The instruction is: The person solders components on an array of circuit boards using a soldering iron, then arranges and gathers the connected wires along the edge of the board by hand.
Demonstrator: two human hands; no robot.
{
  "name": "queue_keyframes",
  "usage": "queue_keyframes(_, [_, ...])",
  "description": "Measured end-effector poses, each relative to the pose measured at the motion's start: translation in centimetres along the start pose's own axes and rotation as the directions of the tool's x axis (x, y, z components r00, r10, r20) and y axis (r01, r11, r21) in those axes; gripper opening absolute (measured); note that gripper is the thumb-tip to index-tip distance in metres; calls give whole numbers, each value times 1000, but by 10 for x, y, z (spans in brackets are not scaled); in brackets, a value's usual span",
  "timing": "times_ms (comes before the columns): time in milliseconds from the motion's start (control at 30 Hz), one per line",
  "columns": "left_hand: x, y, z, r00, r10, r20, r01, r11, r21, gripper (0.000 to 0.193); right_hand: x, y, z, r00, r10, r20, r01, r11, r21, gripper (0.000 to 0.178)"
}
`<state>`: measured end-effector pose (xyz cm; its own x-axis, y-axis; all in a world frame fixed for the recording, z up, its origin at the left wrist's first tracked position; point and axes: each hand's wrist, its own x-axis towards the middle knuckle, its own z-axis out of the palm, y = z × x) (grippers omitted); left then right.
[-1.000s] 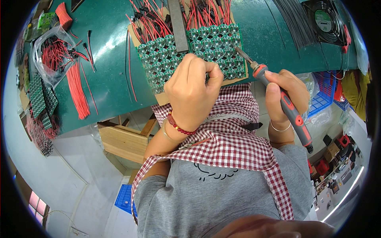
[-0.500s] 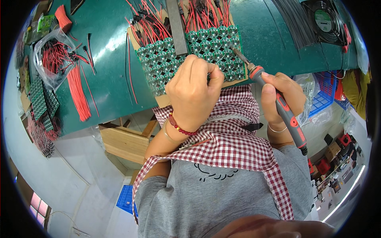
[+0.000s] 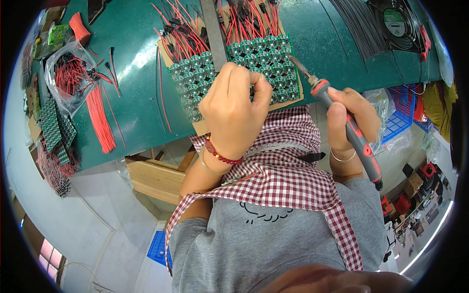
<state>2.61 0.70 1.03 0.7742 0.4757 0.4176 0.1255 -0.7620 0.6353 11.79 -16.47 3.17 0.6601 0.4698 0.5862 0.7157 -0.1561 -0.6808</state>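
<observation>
My left hand (image 3: 233, 100) is closed in a pinch over the near part of the circuit board panels; whatever its fingertips hold is hidden beneath it. In my right hand (image 3: 355, 119) is a grey and red soldering iron (image 3: 360, 141), its tip pointing up and left at the right edge of the right panel. Two green circuit board panels, the left (image 3: 188, 80) and the right (image 3: 281, 63), lie side by side on cardboard (image 3: 200, 128). Red and black wires (image 3: 183, 36) with black connectors spread over their far side. A grey metal bar (image 3: 213, 36) rests lengthwise between the panels.
On the green table (image 3: 132, 97) lie a plastic bag of red wires (image 3: 71, 73), a red wire bundle (image 3: 100, 122) and more circuit boards (image 3: 50, 124) at left. Black wires (image 3: 359, 27) and a fan (image 3: 394, 24) are at far right. A wooden stool (image 3: 154, 180) stands below.
The soldering iron has shifted slightly right, its tip moving from over the right panel to its right edge. My left hand stays pinched over the panels, and the view has turned a little.
</observation>
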Motion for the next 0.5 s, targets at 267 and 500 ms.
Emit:
queue_keyframes(267, [5,-4,6,999,27,-39,-27,1000,2,18,10,3,6,997,-31,76,32,999,-9,11])
queue_keyframes(500, [5,-5,8,999,25,-33,-24,999,23,18,12,6,10,994,-19,104,20,1000,-10,12])
